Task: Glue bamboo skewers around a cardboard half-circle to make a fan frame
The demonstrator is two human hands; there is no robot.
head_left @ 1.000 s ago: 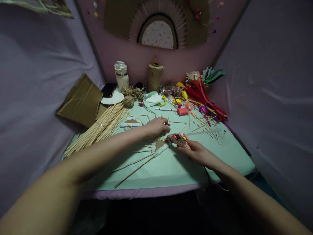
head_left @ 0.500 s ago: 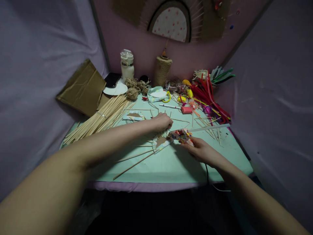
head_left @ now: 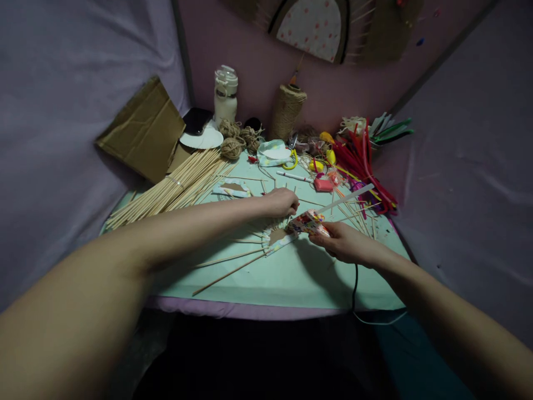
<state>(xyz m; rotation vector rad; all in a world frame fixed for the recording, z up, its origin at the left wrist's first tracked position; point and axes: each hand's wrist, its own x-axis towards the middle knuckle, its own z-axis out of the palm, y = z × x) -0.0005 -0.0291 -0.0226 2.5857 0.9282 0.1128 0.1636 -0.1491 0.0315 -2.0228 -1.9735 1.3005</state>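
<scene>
A glue gun [head_left: 308, 222] with a colourful patterned body is gripped in my right hand [head_left: 342, 242]; a long pale glue stick [head_left: 345, 199] juts from its back end. Its nozzle end is at a small half-round cardboard piece [head_left: 276, 238] edged with pale patterned cloth, from which several thin wooden sticks [head_left: 229, 272] fan out to the left. My left hand [head_left: 281, 203] is closed just above the far side of that piece, fingers pinched downward. What those fingers hold is hidden from me.
Behind on the left lie a bundle of wooden sticks [head_left: 170, 186] and folded cardboard [head_left: 144, 130]. Twine balls [head_left: 231, 148], a white bottle [head_left: 225, 100] and a twine spool [head_left: 287, 114] line the back. Red pipe cleaners [head_left: 368, 161] lie right. A cord [head_left: 355, 289] hangs over the front edge.
The glue gun has tipped, so its glue stick now slopes up more steeply to the right. My left hand stays by the cardboard piece. The whole view has shifted slightly.
</scene>
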